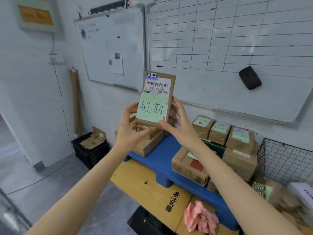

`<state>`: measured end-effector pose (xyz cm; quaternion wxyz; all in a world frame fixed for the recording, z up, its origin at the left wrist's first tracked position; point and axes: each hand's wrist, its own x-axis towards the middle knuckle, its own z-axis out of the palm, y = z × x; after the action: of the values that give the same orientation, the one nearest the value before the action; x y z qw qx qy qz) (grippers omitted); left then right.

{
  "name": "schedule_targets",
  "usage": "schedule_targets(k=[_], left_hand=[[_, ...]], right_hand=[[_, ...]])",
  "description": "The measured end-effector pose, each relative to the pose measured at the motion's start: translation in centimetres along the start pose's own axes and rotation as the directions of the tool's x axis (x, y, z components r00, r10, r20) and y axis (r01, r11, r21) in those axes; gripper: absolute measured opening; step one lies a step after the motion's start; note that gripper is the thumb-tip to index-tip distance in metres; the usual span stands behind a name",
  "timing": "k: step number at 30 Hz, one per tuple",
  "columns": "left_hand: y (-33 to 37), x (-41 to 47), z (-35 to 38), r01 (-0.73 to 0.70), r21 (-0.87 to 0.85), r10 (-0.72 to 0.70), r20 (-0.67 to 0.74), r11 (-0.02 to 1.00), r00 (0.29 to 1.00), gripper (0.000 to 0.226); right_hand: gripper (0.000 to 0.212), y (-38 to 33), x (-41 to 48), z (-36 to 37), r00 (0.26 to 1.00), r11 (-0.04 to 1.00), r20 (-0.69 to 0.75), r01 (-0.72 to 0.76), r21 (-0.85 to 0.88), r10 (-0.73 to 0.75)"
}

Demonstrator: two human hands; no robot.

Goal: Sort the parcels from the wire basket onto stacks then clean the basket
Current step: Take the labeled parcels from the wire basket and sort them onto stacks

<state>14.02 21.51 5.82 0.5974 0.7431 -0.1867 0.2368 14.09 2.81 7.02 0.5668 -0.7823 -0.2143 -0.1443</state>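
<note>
A brown parcel (157,89) bearing a green note is held upright at the centre of the frame. Its lower part is gripped by the left hand (130,131) and the right hand (181,128), with fingers curled round its sides. The wire basket (286,160) is seen at the right edge, beside stacked parcels (218,133) on a blue pallet (162,155). A pink cloth (199,217) lies at the bottom.

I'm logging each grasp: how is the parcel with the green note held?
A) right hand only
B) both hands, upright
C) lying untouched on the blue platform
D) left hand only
B: left hand and right hand both grip the lower half of the parcel.
</note>
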Motion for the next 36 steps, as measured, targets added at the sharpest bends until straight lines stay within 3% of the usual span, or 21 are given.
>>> schedule_targets(k=[14,23,30,36], left_hand=[[-4.8,5.2,-6.0,-0.034,0.028,0.033,0.033,0.999,0.999,0.070],[-9.5,12.9,-5.5,-0.024,0.050,0.021,0.049,0.998,0.999,0.066],[-14.0,17.0,-0.3,-0.013,-0.008,0.015,0.173,1.000,0.985,0.063],[-16.7,17.8,6.5,-0.041,-0.111,0.078,0.357,0.993,0.931,0.065]], right_hand=[[0.069,1.1,7.6,4.8,0.999,0.997,0.028,-0.022,0.072,0.020],[0.071,5.1,15.4,5.3,0.997,0.996,0.042,-0.068,0.061,0.066],[0.060,9.9,17.4,1.6,0.977,0.978,-0.055,-0.202,0.055,0.205],[0.057,12.9,14.2,-2.8,0.902,0.938,-0.263,-0.344,0.042,0.342]])
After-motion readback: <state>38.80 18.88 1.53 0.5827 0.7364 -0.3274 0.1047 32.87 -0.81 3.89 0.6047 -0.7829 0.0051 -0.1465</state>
